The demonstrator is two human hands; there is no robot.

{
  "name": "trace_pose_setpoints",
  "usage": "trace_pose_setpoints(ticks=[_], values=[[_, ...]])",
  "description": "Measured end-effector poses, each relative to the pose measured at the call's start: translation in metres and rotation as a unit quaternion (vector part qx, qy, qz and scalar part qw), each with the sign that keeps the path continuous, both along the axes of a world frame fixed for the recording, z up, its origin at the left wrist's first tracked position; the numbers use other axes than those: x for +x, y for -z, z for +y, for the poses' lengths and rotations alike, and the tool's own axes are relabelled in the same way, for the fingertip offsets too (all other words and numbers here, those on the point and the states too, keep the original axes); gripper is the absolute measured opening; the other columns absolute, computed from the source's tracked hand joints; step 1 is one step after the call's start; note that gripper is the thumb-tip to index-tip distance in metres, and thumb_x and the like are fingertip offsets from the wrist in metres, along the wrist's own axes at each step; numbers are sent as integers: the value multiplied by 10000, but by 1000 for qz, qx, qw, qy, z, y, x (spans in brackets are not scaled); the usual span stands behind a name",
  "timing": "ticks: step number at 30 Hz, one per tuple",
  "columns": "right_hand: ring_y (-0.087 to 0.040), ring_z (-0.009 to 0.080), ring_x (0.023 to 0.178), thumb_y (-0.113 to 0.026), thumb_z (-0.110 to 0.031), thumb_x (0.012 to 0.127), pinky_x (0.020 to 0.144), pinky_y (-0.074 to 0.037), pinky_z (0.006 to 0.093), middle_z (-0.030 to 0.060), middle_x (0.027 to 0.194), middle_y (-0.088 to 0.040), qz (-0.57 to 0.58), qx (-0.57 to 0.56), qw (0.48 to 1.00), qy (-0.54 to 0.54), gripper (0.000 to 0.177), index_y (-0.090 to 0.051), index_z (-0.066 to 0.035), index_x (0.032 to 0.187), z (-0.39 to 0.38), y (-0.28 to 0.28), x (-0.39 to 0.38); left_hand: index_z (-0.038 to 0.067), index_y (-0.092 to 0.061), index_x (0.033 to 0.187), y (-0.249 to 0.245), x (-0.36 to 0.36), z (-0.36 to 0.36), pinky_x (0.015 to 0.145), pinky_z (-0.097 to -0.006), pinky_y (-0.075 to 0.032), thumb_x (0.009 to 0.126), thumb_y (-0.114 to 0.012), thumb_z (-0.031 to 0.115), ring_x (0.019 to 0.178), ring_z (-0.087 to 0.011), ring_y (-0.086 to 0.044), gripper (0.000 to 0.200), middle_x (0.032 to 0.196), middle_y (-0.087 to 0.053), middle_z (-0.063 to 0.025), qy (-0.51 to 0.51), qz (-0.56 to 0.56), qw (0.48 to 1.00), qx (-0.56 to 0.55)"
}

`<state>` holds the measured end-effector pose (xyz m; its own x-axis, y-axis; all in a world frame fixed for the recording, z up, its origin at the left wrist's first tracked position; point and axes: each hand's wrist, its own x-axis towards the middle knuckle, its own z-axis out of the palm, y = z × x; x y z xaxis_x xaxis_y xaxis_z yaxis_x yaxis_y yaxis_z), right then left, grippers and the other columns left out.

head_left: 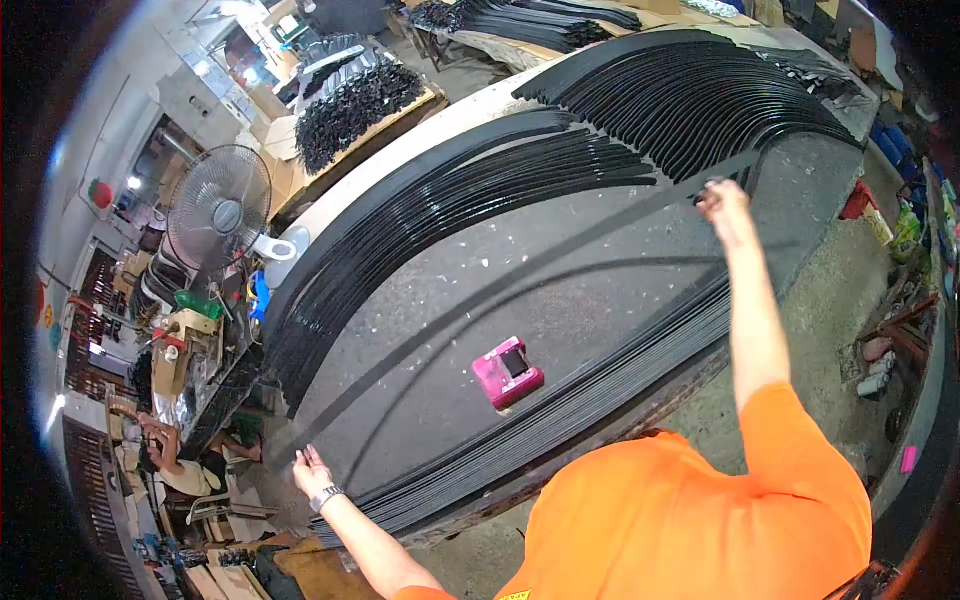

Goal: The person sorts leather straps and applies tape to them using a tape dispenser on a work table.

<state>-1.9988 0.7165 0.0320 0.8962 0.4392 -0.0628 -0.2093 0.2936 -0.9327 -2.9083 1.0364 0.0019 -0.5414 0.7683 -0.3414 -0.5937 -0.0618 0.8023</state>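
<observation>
A long, flat black strip (480,300), blurred by motion, stretches across the grey tabletop (590,310). My right hand (724,200) is closed around it near its far right end, beside a fanned pile of black strips (700,95). At the strip's lower left end is my left hand (312,472), a watch on the wrist, its fingers spread with the strip passing close at the fingertips. A thin dark curve runs below the strip over the table. Between my arms lies a pink box (507,374) with a black top piece.
Another row of black strips (430,190) curves along the table's far side, and a straight stack (560,410) lines the near edge. A standing fan (222,208) is at the left. Behind it is a side table with bundled black pieces (360,110). A person (185,465) sits at lower left.
</observation>
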Motion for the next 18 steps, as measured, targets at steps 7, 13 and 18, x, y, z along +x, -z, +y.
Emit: trace_pose_setpoints(ticks=[7,13,18], values=[[-660,228,874,-592,-82,924,778,-591,434,79,960,-635,183,-95,978,26,135,-590,-66,1058,16,103,-85,-104,-537,1149,108,-75,-20,939,-403,-599,1004,-570,76,1083,-301,-646,233,1108,-631,-177,-14,-55,993,-102],[-612,134,744,-624,-120,911,617,-553,284,17,857,-645,22,-319,945,-66,220,-619,-79,1127,-11,96,-113,8,-641,1206,47,-48,-49,816,-346,-549,945,-673,107,963,-247,-679,280,1075,-674,-122,178,216,933,-228],[-703,283,1002,-686,-185,894,865,-529,403,108,1064,-737,-294,-563,769,-72,379,-618,-66,1247,-10,71,-126,14,-560,1321,27,-13,-36,987,-379,-478,814,-784,82,1141,-308,-611,559,1263,-618,-155,240,618,747,-55]])
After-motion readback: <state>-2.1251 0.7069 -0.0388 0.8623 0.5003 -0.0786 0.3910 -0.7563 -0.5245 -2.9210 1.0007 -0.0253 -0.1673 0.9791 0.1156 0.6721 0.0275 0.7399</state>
